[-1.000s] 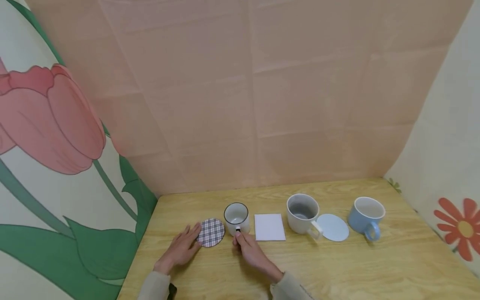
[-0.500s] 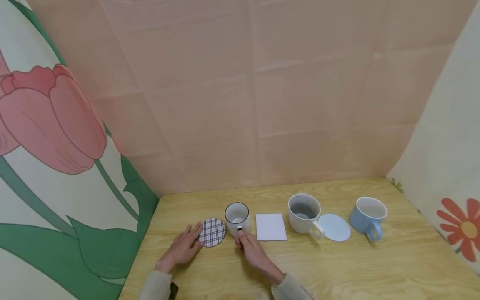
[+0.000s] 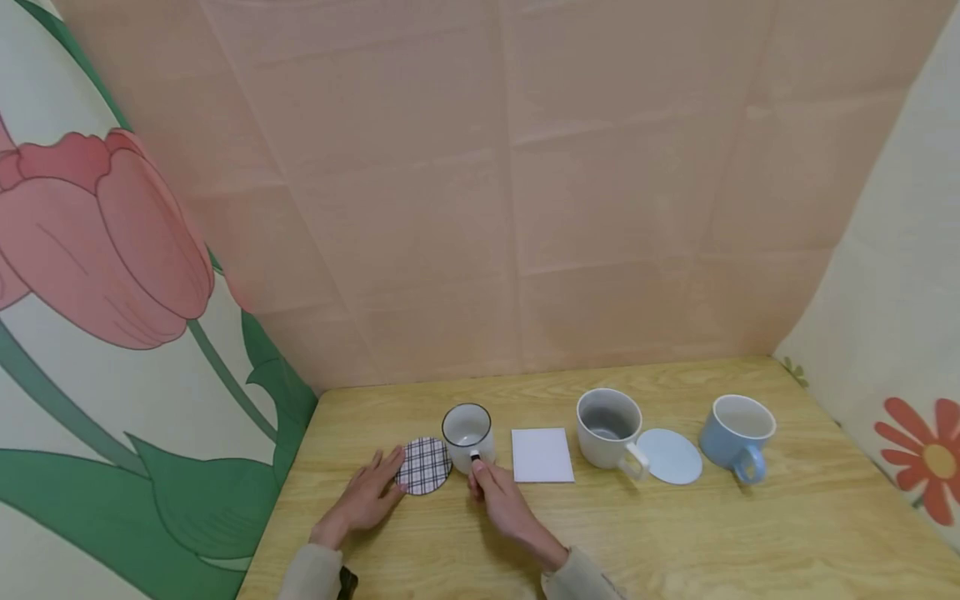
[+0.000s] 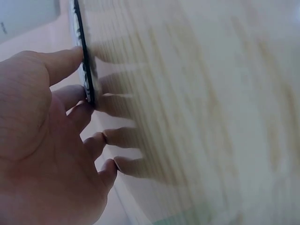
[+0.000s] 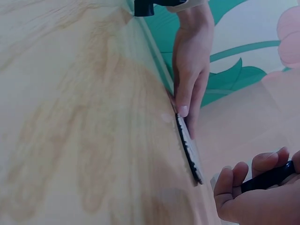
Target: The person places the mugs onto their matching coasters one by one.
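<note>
In the head view my right hand [image 3: 502, 500] pinches the dark-marked handle of a white enamel-style mug [image 3: 468, 437] with a black rim. In the right wrist view, fingers curl round the black handle [image 5: 269, 179]. The mug stands upright just right of a round plaid coaster [image 3: 423, 467], overlapping its right edge in the head view. My left hand [image 3: 363, 497] lies on the table, fingers spread and mostly straight, thumb and index fingertip at the coaster's left edge. In the left wrist view the coaster [image 4: 85, 56] shows edge-on, with thumb and fingers [image 4: 70, 96] against its rim.
Rightward along the wooden table [image 3: 645, 550] lie a square white coaster [image 3: 542, 455], a large white mug [image 3: 606, 429], a round pale blue coaster [image 3: 670, 457] and a blue mug [image 3: 735, 433]. A pink cloth [image 3: 487, 208] hangs behind, with flower-printed panels at both sides.
My right hand has tilted or shifted the black-rimmed mug a little left, toward the plaid coaster. The left hand and the coaster have stayed put.
</note>
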